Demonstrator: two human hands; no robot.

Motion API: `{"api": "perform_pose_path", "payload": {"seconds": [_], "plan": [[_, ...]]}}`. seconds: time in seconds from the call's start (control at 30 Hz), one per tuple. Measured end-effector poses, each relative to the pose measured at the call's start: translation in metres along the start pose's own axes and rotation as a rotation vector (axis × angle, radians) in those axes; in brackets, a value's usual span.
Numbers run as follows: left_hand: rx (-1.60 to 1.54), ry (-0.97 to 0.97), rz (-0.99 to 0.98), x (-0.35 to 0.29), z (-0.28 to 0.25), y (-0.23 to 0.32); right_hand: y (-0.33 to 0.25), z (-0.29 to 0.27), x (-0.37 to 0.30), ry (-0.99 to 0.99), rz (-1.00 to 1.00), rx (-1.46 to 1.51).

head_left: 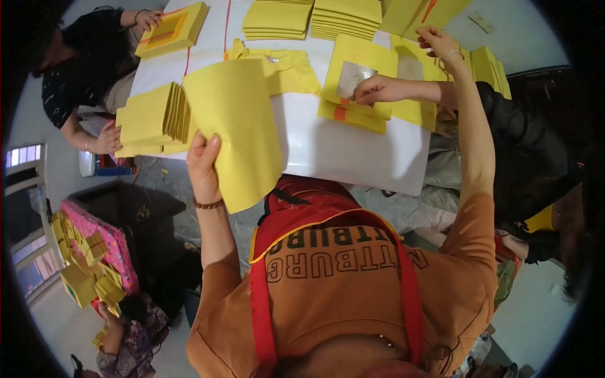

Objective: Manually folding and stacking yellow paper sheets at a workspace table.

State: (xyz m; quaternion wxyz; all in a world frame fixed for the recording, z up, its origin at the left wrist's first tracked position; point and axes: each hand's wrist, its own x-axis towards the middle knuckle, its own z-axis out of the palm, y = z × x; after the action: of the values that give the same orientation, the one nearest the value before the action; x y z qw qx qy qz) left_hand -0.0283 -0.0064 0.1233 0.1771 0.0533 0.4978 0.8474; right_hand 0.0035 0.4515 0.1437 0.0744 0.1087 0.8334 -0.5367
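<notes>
My left hand (205,154) is closed on the near left edge of a large yellow paper sheet (242,135), thumb on top. The sheet is raised and slightly curved, reaching over the table's front edge; I cannot tell if it is more than one layer. My right hand (439,44) is stretched out to the far right above yellow paper, its fingers loosely bent and apart, with nothing visible in them. Below it, a co-worker's hand (375,89) rests in a fist on a silvery square (354,79) lying on yellow sheets (359,116) with orange marks.
Stacks of folded yellow paper (277,19) stand along the far side of the white table (353,151). Another stack (154,116) is at the left, beside a second person's hand (108,138). That person's other hand touches a yellow block (173,30). More yellow bundles (91,277) lie on pink cloth.
</notes>
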Motion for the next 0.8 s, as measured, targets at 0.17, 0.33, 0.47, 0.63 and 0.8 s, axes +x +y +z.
{"api": "perform_pose_path", "payload": {"seconds": [0.17, 0.33, 0.47, 0.63, 0.8], "plan": [[-0.265, -0.269, -0.223, 0.001, 0.027, -0.01, 0.0, 0.115, -0.058, 0.052, -0.062, 0.69], [-0.238, -0.506, -0.489, 0.014, 0.046, -0.038, 0.02, 0.25, -0.117, 0.169, -0.086, 1.324], [-0.073, -0.679, -0.693, 0.027, 0.058, -0.059, 0.022, 0.279, -0.149, 0.537, -0.079, 1.372], [0.177, -0.908, -0.656, 0.02, 0.09, -0.069, 0.028, 0.313, -0.157, 1.204, 0.093, 1.094], [0.61, -1.047, -0.05, 0.006, 0.109, -0.097, -0.009, 0.32, -0.181, 1.262, 0.121, 0.788]]}}
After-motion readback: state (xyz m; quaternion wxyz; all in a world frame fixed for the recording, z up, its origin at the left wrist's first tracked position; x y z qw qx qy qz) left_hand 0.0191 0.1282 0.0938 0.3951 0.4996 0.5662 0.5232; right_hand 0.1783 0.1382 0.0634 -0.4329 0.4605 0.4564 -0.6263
